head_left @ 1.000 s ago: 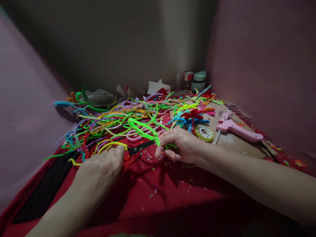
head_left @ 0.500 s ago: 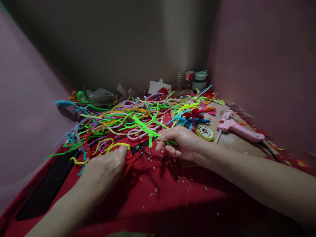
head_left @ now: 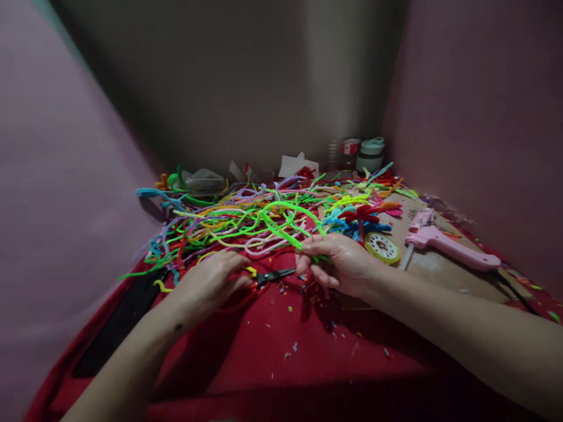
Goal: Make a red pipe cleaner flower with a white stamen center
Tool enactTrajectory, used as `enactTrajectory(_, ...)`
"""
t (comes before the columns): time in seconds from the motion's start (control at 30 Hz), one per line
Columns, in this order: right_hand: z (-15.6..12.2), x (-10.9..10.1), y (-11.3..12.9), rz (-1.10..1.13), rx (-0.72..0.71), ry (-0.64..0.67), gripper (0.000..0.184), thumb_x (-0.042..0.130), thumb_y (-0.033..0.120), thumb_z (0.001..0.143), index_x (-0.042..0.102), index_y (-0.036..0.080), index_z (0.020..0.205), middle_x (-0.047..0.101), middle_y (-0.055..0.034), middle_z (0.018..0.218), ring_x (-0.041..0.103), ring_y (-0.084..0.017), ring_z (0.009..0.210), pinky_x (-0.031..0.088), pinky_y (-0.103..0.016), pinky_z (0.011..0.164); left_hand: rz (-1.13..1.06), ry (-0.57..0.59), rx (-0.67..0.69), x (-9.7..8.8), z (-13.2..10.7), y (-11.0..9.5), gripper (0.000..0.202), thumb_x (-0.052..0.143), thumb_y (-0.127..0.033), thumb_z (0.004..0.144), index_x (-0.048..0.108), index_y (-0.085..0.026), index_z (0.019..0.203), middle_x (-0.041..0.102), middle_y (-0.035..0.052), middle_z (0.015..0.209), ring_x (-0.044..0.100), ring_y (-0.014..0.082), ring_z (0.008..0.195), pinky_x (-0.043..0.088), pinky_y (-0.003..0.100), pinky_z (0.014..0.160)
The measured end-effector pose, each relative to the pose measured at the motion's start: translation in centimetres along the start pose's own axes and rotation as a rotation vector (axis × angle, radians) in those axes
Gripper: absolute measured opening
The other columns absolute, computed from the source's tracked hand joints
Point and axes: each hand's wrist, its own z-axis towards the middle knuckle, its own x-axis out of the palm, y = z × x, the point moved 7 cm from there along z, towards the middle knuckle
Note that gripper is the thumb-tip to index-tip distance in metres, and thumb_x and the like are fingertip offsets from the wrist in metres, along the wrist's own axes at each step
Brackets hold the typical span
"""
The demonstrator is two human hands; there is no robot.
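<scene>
My left hand (head_left: 217, 276) is closed around the handles of a pair of scissors (head_left: 276, 275). Their dark blades point right, toward the fingers of my other hand, and look closed. Bright green pipe cleaners (head_left: 281, 231) are pinched between the thumb and fingers of my right hand (head_left: 336, 257). From that pinch they reach up and left, one of them bending in a wide arc. Behind both hands spreads a heap of pipe cleaners (head_left: 215, 221) in many colours. The scissor handles are mostly hidden by my left hand.
A pink glue gun (head_left: 453, 245) lies on cardboard (head_left: 435, 275) at the right, beside a yellow tape roll (head_left: 382, 248). A black flat object (head_left: 118, 328) lies left on the red cloth (head_left: 264, 357). A lidded cup (head_left: 370, 155) and a jar (head_left: 350, 153) stand behind.
The scissors have come down and away from the green pipe cleaners, and their blades have closed. The green strands now spread into an arc. The view has swung slightly left.
</scene>
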Motion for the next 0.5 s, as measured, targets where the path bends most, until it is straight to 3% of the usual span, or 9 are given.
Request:
enactTrajectory(0.03,0.0,0.1,-0.1,0.0,0.003,-0.001,0.018,0.052,0.015,0.074,0.054,0.013,0.056,0.063,-0.0046,0.05,0.04,-0.004,0.026,0.019,-0.017,0.025,-0.229,-0.011,-0.038,0.0,0.4,-0.2,0.025,0.049,-0.037,0.081,0.064,-0.02,0.092,0.064,0.0034,0.087,0.058,0.0159,0.08,0.043,0.025,0.07)
enactTrajectory(0.1,-0.1,0.2,-0.3,-0.012,0.026,-0.012,0.015,0.052,0.016,0.073,0.053,0.013,0.059,0.064,-0.0053,0.053,0.041,-0.005,0.026,0.019,-0.017,0.025,-0.7,-0.009,-0.193,0.9,1.3,-0.2,0.033,0.05,-0.043,0.081,0.059,-0.018,0.101,0.058,-0.0003,0.074,0.052,0.0113,0.058,0.038,0.022,0.051)
enactTrajectory(0.2,-0.4,0.6,-0.7,-0.041,0.044,-0.023,0.011,0.055,0.02,0.072,0.05,0.014,0.065,0.065,-0.0046,0.054,0.042,-0.005,0.026,0.02,-0.016,0.025,-1.268,-0.073,-0.281,2.3,2.9,-0.9,0.031,0.06,-0.042,0.075,0.053,-0.017,0.092,0.04,-0.0079,0.055,0.033,0.0047,0.04,0.024,0.018,0.039)
enactTrajectory(0.3,-0.6,1.0,-1.0,-0.062,0.04,-0.019,0.011,0.057,0.022,0.071,0.048,0.016,0.068,0.064,-0.0014,0.052,0.042,-0.005,0.026,0.018,-0.015,0.027,-1.462,-0.287,-0.291,1.9,4.0,-1.0,0.029,0.07,-0.034,0.068,0.048,-0.018,0.08,0.031,-0.0113,0.049,0.021,0.0022,0.035,0.017,0.016,0.036)
enactTrajectory(0.37,-0.8,1.2,-1.3,-0.084,0.054,-0.017,0.009,0.056,0.02,0.07,0.048,0.016,0.067,0.062,0.0001,0.05,0.041,-0.004,0.026,0.017,-0.015,0.027,-1.491,-0.371,-0.276,1.3,4.3,-1.1,0.028,0.071,-0.031,0.066,0.049,-0.018,0.075,0.028,-0.0119,0.045,0.019,0.0022,0.034,0.015,0.016,0.034)
enactTrajectory(0.5,-0.9,1.4,-1.4,-0.107,0.047,-0.004,0.006,0.054,0.019,0.07,0.048,0.017,0.07,0.064,-0.0002,0.054,0.04,-0.004,0.027,0.016,-0.015,0.028,-1.531,-0.17,-0.302,1.8,4.3,-2.1,0.025,0.072,-0.024,0.062,0.049,-0.017,0.064,0.027,-0.0114,0.042,0.019,0.0019,0.034,0.015,0.016,0.034)
